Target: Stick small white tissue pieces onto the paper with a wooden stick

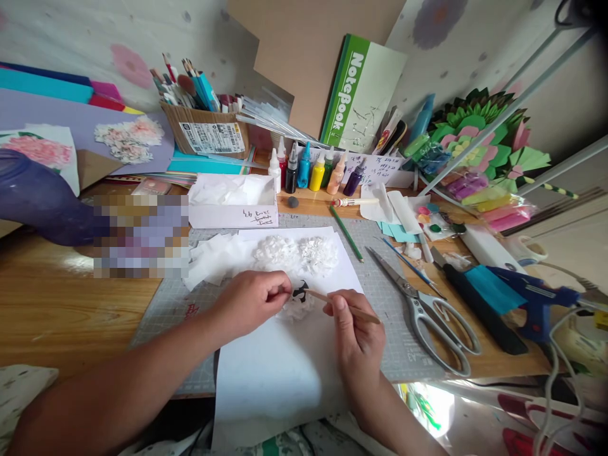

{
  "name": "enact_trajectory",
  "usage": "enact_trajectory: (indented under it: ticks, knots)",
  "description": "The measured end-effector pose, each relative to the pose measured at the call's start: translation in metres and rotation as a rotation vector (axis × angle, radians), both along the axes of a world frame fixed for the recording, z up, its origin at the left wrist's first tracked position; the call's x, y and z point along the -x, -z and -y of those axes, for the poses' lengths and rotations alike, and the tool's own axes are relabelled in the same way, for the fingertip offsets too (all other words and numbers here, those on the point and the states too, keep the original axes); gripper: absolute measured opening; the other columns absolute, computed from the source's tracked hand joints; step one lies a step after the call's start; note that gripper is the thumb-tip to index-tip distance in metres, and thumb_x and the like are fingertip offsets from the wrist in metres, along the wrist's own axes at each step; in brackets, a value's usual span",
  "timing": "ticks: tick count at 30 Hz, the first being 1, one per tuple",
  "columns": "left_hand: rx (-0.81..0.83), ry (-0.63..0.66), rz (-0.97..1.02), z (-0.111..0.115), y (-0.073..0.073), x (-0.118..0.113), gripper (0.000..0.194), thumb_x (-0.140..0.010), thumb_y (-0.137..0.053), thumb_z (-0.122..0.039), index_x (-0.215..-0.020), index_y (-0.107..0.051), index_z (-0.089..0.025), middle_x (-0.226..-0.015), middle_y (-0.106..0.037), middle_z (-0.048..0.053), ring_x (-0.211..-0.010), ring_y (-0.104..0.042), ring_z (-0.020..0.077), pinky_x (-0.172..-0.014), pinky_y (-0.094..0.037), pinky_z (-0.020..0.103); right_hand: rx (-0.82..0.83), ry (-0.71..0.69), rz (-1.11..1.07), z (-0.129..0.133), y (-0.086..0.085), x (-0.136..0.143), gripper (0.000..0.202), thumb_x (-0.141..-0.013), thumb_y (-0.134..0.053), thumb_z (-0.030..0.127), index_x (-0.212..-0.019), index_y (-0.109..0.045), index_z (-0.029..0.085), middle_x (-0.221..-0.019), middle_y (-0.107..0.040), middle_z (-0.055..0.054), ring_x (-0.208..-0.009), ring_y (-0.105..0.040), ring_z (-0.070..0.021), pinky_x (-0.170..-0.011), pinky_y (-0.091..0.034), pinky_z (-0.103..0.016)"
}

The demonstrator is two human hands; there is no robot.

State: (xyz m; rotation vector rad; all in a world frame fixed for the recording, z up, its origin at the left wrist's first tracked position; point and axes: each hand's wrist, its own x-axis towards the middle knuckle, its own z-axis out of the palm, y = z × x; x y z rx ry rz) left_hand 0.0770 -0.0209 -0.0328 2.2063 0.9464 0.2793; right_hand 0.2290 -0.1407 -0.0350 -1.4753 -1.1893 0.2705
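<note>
My right hand (358, 326) grips a thin, pale wooden stick (365, 314) like a pencil. Its tip reaches left to a small black piece (300, 292) with an irregular outline. My left hand (256, 301) is closed in a pinch right beside that piece; what lies between its fingertips is hidden. Beneath the black piece is a white ruffled clump (295, 309), partly covered by my hands. Two more white ruffled clumps, one on the left (274, 253) and one on the right (319, 254), lie behind it on a white paper sheet (285, 373).
Crumpled white tissue (213, 256) and a white box (232, 212) are at the back left. Several paint bottles (317, 172) line the back. Large scissors (427, 316), a green pencil (346, 233) and a blue glue gun (536, 291) lie right on or beside the grey cutting mat (194, 342).
</note>
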Motion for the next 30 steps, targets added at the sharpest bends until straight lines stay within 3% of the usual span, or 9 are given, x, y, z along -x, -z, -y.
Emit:
enact_trajectory:
  ticks: [3, 5, 9, 11, 15, 19, 22, 26, 30]
  knots:
    - [0.129, -0.047, 0.081, -0.004, -0.008, 0.008, 0.015, -0.081, -0.051, -0.03, -0.074, -0.059, -0.019, -0.054, -0.046, -0.006, -0.051, -0.041, 0.0095, -0.049, -0.031, 0.02, 0.042, -0.081, 0.004, -0.002, 0.001, 0.0, 0.023, -0.094, -0.046, 0.023, -0.076, -0.06, 0.018, -0.066, -0.058, -0.001, -0.061, -0.056, -0.0142, -0.056, -0.043, -0.026]
    - [0.143, -0.145, 0.112, -0.012, -0.017, 0.021, 0.019, -0.081, -0.051, -0.035, -0.077, -0.06, -0.019, -0.057, -0.05, -0.005, -0.054, -0.045, 0.011, -0.05, -0.033, 0.021, 0.043, -0.124, -0.003, -0.002, 0.001, 0.0, 0.024, -0.094, -0.046, 0.022, -0.074, -0.059, 0.018, -0.064, -0.057, -0.001, -0.06, -0.055, -0.0139, -0.055, -0.041, -0.026]
    - [-0.08, -0.391, 0.002, -0.039, -0.032, 0.063, 0.023, -0.079, -0.052, -0.041, -0.079, -0.061, -0.021, -0.064, -0.058, -0.002, -0.058, -0.05, 0.0147, -0.054, -0.037, 0.024, 0.054, -0.145, -0.006, -0.002, 0.003, -0.001, 0.024, -0.094, -0.046, 0.021, -0.075, -0.059, 0.018, -0.065, -0.056, 0.0, -0.06, -0.054, -0.0135, -0.055, -0.04, -0.025]
    - [-0.207, -0.431, -0.118, -0.051, -0.033, 0.083, 0.022, -0.077, -0.052, -0.04, -0.08, -0.063, -0.022, -0.072, -0.063, -0.001, -0.062, -0.054, 0.0175, -0.057, -0.038, 0.027, 0.053, -0.153, 0.006, -0.001, 0.003, -0.001, 0.024, -0.094, -0.045, 0.021, -0.074, -0.059, 0.018, -0.065, -0.056, 0.0, -0.059, -0.054, -0.013, -0.055, -0.039, -0.024]
    - [-0.353, -0.375, -0.208, -0.062, -0.027, 0.102, 0.024, -0.075, -0.051, -0.035, -0.089, -0.065, -0.022, -0.096, -0.067, 0.004, -0.08, -0.061, 0.024, -0.069, -0.045, 0.032, 0.059, -0.168, 0.003, -0.001, 0.003, 0.0, 0.023, -0.094, -0.047, 0.023, -0.075, -0.059, 0.018, -0.064, -0.055, 0.001, -0.058, -0.054, -0.0128, -0.054, -0.039, -0.024]
    - [-0.402, -0.263, -0.222, -0.062, -0.022, 0.094, 0.029, -0.076, -0.052, -0.029, -0.101, -0.063, -0.021, -0.106, -0.064, 0.005, -0.101, -0.057, 0.0251, -0.086, -0.045, 0.034, 0.084, -0.113, -0.018, 0.0, 0.005, 0.002, 0.025, -0.094, -0.047, 0.027, -0.076, -0.061, 0.019, -0.066, -0.057, 0.0, -0.06, -0.056, -0.014, -0.055, -0.04, -0.024]
    - [-0.521, -0.215, -0.247, -0.067, -0.019, 0.086, 0.034, -0.076, -0.049, -0.02, -0.108, -0.063, -0.019, -0.112, -0.06, 0.007, -0.105, -0.054, 0.0253, -0.093, -0.042, 0.037, 0.073, -0.118, 0.002, 0.001, 0.008, 0.002, 0.026, -0.095, -0.047, 0.027, -0.075, -0.062, 0.019, -0.067, -0.057, 0.0, -0.06, -0.056, -0.0136, -0.055, -0.041, -0.024]
    - [-0.612, -0.168, -0.287, -0.078, -0.019, 0.084, 0.02, -0.077, -0.051, -0.016, -0.085, -0.068, -0.021, -0.104, -0.06, 0.005, -0.095, -0.053, 0.024, -0.087, -0.042, 0.037, 0.057, -0.121, 0.021, 0.001, 0.009, 0.0, 0.028, -0.095, -0.046, 0.026, -0.072, -0.06, 0.019, -0.067, -0.058, 0.0, -0.06, -0.057, -0.013, -0.055, -0.041, -0.023]
    - [-0.567, -0.15, -0.179, -0.071, -0.032, 0.078, 0.016, -0.081, -0.051, -0.02, -0.072, -0.064, -0.019, -0.089, -0.063, 0.004, -0.087, -0.054, 0.0212, -0.081, -0.041, 0.034, 0.066, -0.14, 0.038, 0.001, 0.006, 0.0, 0.026, -0.095, -0.046, 0.025, -0.074, -0.06, 0.019, -0.065, -0.057, 0.0, -0.059, -0.056, -0.0128, -0.054, -0.04, -0.023]
